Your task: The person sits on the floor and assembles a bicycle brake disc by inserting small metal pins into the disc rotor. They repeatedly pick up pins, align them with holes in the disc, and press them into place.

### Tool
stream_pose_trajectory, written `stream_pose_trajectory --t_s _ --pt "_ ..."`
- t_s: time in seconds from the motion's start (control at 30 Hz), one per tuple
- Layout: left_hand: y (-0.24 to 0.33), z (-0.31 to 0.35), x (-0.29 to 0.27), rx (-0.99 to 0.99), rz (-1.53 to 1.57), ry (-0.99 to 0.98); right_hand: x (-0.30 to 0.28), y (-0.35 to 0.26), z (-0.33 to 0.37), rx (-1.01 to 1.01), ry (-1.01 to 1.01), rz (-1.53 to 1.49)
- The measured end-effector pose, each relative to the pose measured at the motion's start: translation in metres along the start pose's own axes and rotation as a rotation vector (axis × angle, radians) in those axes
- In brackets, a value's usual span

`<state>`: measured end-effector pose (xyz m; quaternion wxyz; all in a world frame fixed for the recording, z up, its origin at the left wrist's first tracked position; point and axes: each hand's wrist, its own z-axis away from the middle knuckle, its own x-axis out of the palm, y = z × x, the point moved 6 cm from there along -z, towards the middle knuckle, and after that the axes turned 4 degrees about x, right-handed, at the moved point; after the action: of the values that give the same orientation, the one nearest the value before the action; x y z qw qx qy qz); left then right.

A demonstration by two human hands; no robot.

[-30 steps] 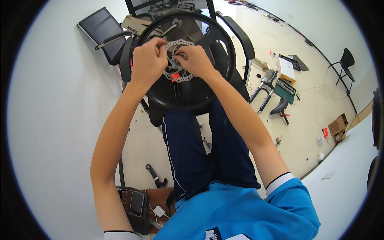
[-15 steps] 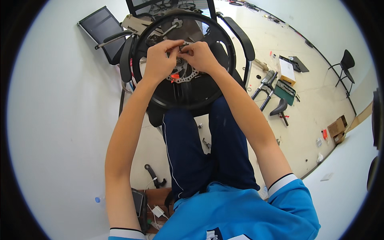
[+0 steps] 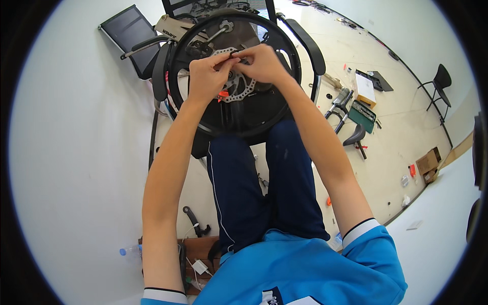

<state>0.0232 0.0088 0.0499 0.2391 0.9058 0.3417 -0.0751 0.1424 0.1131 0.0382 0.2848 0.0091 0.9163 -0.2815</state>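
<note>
A black wheel (image 3: 244, 133) lies across an office chair in front of my knees. At its hub is a silver, hole-pierced brake disc (image 3: 247, 93), with a small orange piece (image 3: 222, 95) by its lower left. Over the disc, my left hand (image 3: 207, 79) and my right hand (image 3: 263, 65) meet with fingertips pinched together. Between them is a small dark part (image 3: 234, 53); the fingers cover most of it, so its kind is not clear. Part of the hub is hidden behind my hands.
The chair's armrests (image 3: 303, 46) flank the wheel. A pale bike frame (image 3: 170, 28) and a second chair (image 3: 133, 38) stand at the left. On the right floor lie a suspension fork (image 3: 339, 109), a green toolbox (image 3: 362, 117), a saddle (image 3: 355, 135) and a carton (image 3: 428, 161).
Both hands have shifted slightly right, and my right hand has risen a little. The small dark part now shows between the fingertips, and more of the disc is uncovered.
</note>
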Motion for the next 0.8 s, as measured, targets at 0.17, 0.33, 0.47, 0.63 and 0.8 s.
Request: stream_pose_trajectory --t_s 0.17,0.33,0.47,0.63,0.8 --pt "0.003 -0.004 -0.001 -0.031 -0.032 0.005 -0.037 -0.028 0.004 0.040 0.073 -0.181" --pt "0.006 0.002 -0.005 -0.084 -0.136 0.079 -0.029 -0.056 0.005 0.008 0.105 -0.216" --pt "-0.013 0.001 -0.009 -0.082 -0.107 0.111 -0.016 -0.048 -0.008 0.021 -0.050 -0.501" --pt "0.008 0.010 -0.005 -0.114 -0.087 0.132 0.008 -0.033 -0.002 0.211 -0.315 -0.884" --pt "-0.001 0.017 -0.004 -0.096 -0.144 0.004 0.018 -0.039 -0.005 0.275 -0.479 -0.757"
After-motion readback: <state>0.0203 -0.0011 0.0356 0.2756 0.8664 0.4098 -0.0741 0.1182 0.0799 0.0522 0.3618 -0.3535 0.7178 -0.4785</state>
